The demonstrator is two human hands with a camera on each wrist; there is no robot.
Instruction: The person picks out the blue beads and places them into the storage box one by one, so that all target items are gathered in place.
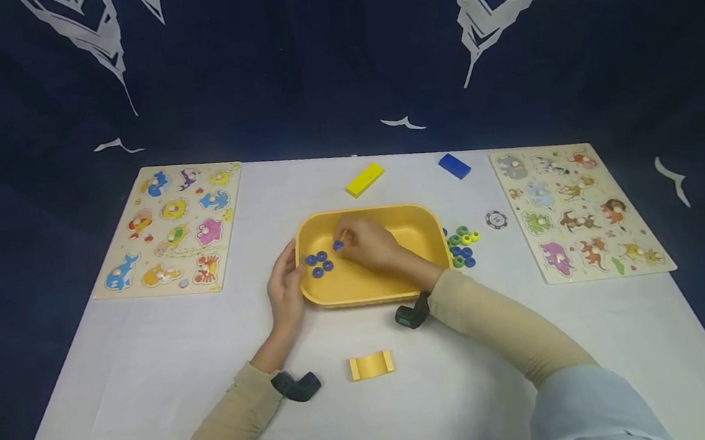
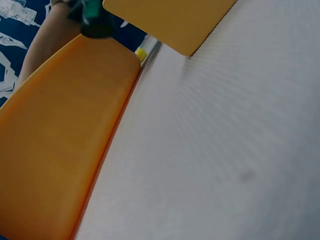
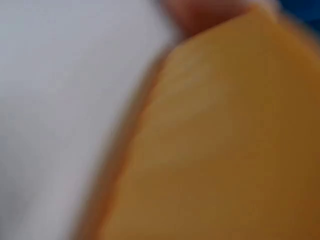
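A yellow tray (image 1: 399, 289) lies on the table, several blue beads (image 1: 328, 265) grouped at the left inside it. My left hand (image 1: 285, 289) holds the tray's left end, thumb at the rim and fingers along the outer wall. Over the tray, my right hand (image 1: 368, 243) pinches another blue bead (image 1: 339, 245) just right of the group. In the left wrist view the tray's side wall (image 2: 70, 140) shows, but not the left hand. The right wrist view is blurred: the tray wall (image 3: 215, 140) fills much of it, with part of the left hand (image 3: 205, 15) above.
Green, yellow and blue beads (image 1: 462, 251) lie right of the tray, near a round chip (image 1: 496, 219). Behind are a yellow block (image 1: 364, 179) and a blue block (image 1: 454, 165). A curved yellow block (image 1: 372, 365) is in front. Animal puzzle boards (image 1: 223, 227) (image 1: 587, 215) flank the table.
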